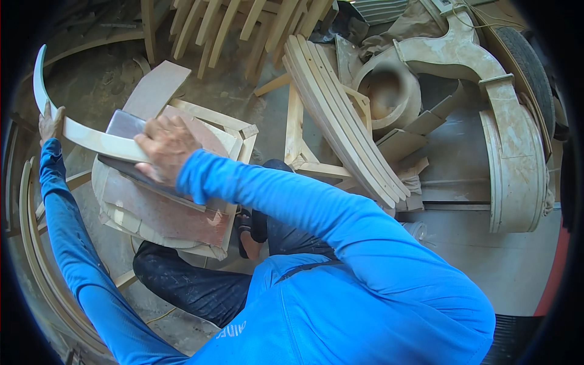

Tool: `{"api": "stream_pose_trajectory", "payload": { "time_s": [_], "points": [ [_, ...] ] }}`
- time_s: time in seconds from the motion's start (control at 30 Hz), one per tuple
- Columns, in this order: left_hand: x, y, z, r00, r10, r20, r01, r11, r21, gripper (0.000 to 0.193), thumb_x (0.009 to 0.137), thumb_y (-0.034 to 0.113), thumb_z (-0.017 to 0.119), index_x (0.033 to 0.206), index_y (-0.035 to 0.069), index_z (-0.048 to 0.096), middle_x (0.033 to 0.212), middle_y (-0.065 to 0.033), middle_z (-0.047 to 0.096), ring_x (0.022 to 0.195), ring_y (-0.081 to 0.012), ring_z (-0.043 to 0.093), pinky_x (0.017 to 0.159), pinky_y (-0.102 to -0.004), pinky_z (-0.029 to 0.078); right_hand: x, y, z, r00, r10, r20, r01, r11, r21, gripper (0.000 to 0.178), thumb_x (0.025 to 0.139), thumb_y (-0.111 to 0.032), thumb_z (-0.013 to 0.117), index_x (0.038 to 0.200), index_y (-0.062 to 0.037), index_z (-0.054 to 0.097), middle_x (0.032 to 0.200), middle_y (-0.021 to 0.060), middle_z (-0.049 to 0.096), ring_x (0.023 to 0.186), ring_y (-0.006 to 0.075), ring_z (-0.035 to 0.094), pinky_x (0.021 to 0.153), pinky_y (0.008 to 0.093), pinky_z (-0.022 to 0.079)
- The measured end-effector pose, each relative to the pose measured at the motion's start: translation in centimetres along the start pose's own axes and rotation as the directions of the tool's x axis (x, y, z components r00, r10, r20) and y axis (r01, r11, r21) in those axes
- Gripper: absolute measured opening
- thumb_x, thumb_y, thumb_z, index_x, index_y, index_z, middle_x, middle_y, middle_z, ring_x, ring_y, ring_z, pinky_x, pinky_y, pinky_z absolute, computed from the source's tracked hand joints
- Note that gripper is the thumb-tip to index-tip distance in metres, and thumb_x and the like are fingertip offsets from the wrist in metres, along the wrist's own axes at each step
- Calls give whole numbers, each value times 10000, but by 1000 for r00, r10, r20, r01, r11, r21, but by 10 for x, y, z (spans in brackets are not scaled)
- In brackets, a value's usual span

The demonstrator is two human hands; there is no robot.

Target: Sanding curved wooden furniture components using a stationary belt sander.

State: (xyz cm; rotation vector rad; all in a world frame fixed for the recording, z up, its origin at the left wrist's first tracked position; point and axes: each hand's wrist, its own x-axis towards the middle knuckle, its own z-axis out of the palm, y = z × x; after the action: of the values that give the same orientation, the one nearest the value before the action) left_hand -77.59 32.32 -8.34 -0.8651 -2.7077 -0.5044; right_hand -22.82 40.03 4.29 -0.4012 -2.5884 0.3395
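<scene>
A long, curved pale strip (97, 140), apparently wood, arcs from the far left to the middle of a low makeshift stand. My left hand (51, 123) is closed around it partway along, well out to the left. Near its other end my right hand (169, 148) grips it, fingers bent over the top. Beneath the strip lies a smooth grey slab (125, 123), partly covered by it and by my right hand. The slab rests on a stack of pinkish sheets (176, 213) on the stand, whose wooden frame (246, 143) shows at the right.
Several curved wooden strips (340, 115) lean on a wooden frame (295, 121) to the right. Beyond stand a round hollow form (417, 97) and a large curved piece (514, 146). Slatted wood (225, 30) stands at the back. More curved strips (36, 243) lie beside my left arm.
</scene>
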Motion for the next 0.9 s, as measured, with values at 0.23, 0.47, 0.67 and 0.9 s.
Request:
{"api": "stream_pose_trajectory", "payload": {
  "time_s": [0.23, 0.47, 0.67, 0.9],
  "points": [
    [-22, 6, -18, 998, -35, 49, 34, 999, 27, 860, 868, 650, 580, 1583, 209, 396, 1516, -342, 414, 1327, -528, 476, 1118, -527, 407, 25, -9, 17, 999, 35, -7, -35, 999, 28, 470, 798, -421, 790, 1080, -56, 702, 1088, 135, 620, 1072, 291, 564, 925, 439, 410],
    [-165, 107, -57, 981, -164, 106, 115, 925, 362, 870, 924, 731, 440, 1649, 324, 188, 1667, -240, 246, 1569, -413, 132, 1174, -708, 138, -78, 23, -39, 999, -1, -39, 1, 1000, 4, 500, 772, -407, 796, 1114, -65, 669, 1109, 128, 605, 1112, 295, 556, 935, 454, 414],
    [-328, 242, -119, 983, -85, 165, 8, 907, 421, 872, 952, 694, 460, 1657, 269, 171, 1672, -264, 210, 1572, -426, 128, 1184, -701, 136, -217, 39, -125, 974, 170, 147, -164, 985, -53, 498, 712, -304, 837, 1123, -124, 621, 1029, 80, 616, 1021, 257, 609, 882, 414, 430],
    [-429, 272, -173, 974, -226, 25, 205, 828, -522, 968, 907, 480, 690, 1621, 41, 206, 1691, -210, 175, 1564, -336, 192, 1224, -558, 220, -337, 37, -150, 896, 310, 316, -440, 706, 554, 497, 701, -208, 752, 1178, -98, 666, 963, 172, 743, 903, 369, 728, 826, 453, 580]
  ]
}}
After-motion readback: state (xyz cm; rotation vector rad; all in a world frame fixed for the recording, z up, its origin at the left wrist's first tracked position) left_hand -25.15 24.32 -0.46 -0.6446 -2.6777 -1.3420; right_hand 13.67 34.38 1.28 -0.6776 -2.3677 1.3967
